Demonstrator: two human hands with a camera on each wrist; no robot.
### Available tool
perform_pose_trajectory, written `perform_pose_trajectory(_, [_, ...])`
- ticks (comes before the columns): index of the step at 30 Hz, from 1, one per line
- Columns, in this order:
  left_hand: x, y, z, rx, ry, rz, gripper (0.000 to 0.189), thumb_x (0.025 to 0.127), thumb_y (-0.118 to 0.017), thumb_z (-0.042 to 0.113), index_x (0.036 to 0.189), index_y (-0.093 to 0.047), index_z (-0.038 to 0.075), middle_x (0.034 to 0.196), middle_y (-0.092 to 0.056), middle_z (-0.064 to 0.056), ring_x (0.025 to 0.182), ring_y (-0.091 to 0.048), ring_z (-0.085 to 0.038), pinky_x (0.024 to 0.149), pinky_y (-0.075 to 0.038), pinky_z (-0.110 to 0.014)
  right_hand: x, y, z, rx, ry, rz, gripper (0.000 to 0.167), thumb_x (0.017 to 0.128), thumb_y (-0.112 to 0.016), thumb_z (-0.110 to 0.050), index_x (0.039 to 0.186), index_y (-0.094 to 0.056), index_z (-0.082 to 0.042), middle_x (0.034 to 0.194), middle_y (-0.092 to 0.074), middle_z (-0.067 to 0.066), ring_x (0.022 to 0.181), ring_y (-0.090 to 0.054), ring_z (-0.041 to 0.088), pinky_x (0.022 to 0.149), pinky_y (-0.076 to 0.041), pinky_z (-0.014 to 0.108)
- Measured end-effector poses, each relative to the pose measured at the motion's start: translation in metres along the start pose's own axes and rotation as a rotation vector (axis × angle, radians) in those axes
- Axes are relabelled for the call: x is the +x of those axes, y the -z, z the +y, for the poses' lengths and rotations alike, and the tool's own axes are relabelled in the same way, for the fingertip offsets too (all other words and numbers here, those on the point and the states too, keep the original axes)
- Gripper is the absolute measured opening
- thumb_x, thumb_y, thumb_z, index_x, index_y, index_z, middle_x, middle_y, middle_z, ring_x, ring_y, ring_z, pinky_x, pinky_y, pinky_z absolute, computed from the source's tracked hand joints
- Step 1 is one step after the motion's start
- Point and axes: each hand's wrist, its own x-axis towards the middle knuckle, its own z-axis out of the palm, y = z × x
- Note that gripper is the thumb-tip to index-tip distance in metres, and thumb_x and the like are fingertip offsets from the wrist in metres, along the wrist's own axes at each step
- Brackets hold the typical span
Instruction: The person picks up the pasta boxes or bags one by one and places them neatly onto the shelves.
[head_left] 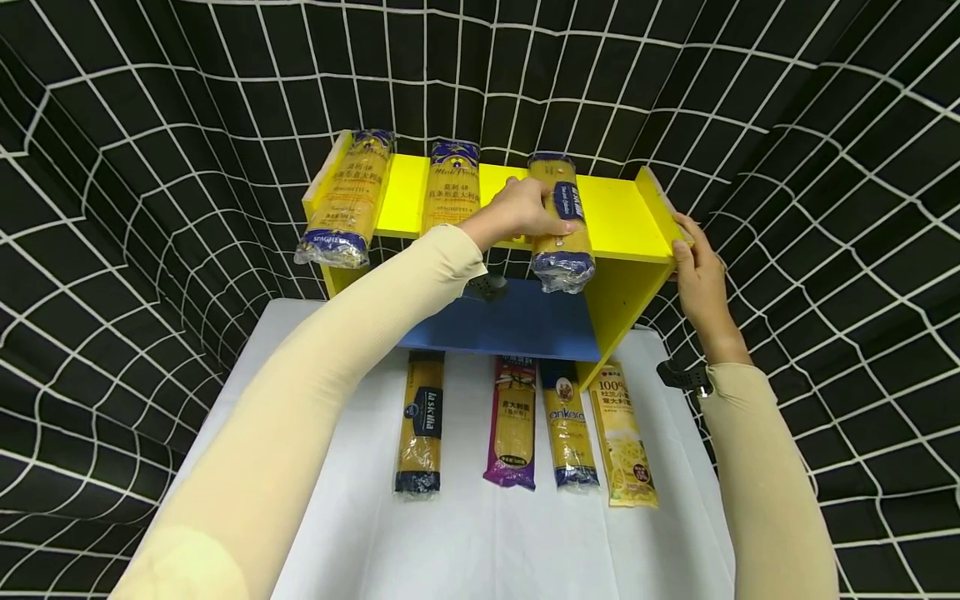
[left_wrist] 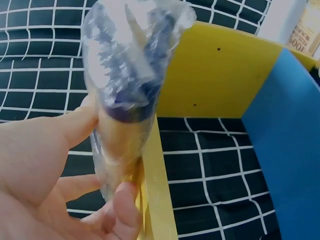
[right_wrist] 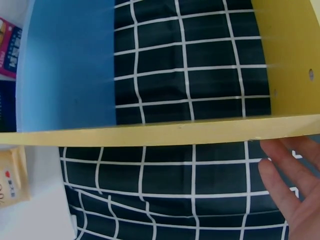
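My left hand point(head_left: 517, 210) grips a spaghetti packet point(head_left: 564, 200) with a dark blue label, near the right part of the yellow top shelf point(head_left: 622, 212). In the left wrist view, thumb and fingers close around the packet's clear, crinkled blue end point(left_wrist: 132, 70), which juts past the shelf's front edge. My right hand point(head_left: 703, 279) is at the shelf unit's right side panel point(head_left: 660, 208). Its extended fingers point(right_wrist: 285, 180) touch the panel's outer face in the right wrist view. Two more spaghetti packets, one at the left end point(head_left: 348, 196) and one mid-shelf point(head_left: 453, 187), lie on the top shelf.
A blue lower shelf point(head_left: 517, 321) spans the unit. On the white table point(head_left: 450, 550) in front lie several pasta packets: a dark-labelled one point(head_left: 420, 425), a purple one point(head_left: 513, 425), a blue one point(head_left: 572, 429) and a cream one point(head_left: 624, 442). Black white-gridded cloth point(head_left: 247, 108) surrounds everything.
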Motion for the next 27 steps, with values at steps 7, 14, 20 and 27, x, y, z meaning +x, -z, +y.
perform_pose_trajectory(7, [-0.002, 0.003, -0.002, -0.076, 0.021, -0.067, 0.072, 0.088, -0.071, 0.047, 0.146, -0.044, 0.013, 0.126, -0.06, -0.004, 0.095, -0.058, -0.013, 0.069, -0.049, -0.021, 0.001, 0.0, 0.0, -0.002, -0.02, -0.005, 0.046, 0.108, -0.032, -0.039, 0.154, -0.029, -0.039, 0.137, -0.052, 0.021, 0.098, -0.055, 0.006, 0.082, -0.046, 0.017])
perform_pose_trajectory(14, [-0.002, 0.004, -0.003, -0.058, 0.03, -0.08, 0.072, 0.089, -0.068, 0.051, 0.146, -0.043, 0.013, 0.131, -0.046, -0.007, 0.111, -0.049, -0.016, 0.075, -0.052, -0.022, -0.002, -0.001, 0.002, 0.005, -0.026, -0.001, 0.047, 0.108, -0.032, -0.039, 0.155, -0.028, -0.038, 0.136, -0.052, 0.02, 0.098, -0.055, 0.009, 0.08, -0.043, 0.012])
perform_pose_trajectory(20, [-0.004, 0.013, -0.001, 0.009, -0.004, -0.077, 0.083, 0.091, -0.062, 0.055, 0.156, -0.029, 0.016, 0.155, -0.033, -0.01, 0.13, -0.042, -0.019, 0.088, -0.052, -0.025, -0.002, -0.003, 0.0, 0.012, -0.021, -0.006, 0.047, 0.108, -0.032, -0.038, 0.155, -0.029, -0.037, 0.135, -0.052, 0.02, 0.099, -0.055, 0.011, 0.08, -0.043, 0.012])
perform_pose_trajectory(27, [-0.008, 0.028, 0.005, -0.026, -0.079, -0.043, 0.076, 0.095, -0.06, 0.048, 0.157, -0.028, 0.017, 0.158, -0.036, -0.007, 0.126, -0.051, -0.017, 0.094, -0.052, -0.025, -0.001, -0.002, 0.0, 0.0, -0.008, 0.001, 0.047, 0.108, -0.032, -0.038, 0.155, -0.029, -0.037, 0.137, -0.051, 0.021, 0.097, -0.055, 0.005, 0.079, -0.044, 0.011])
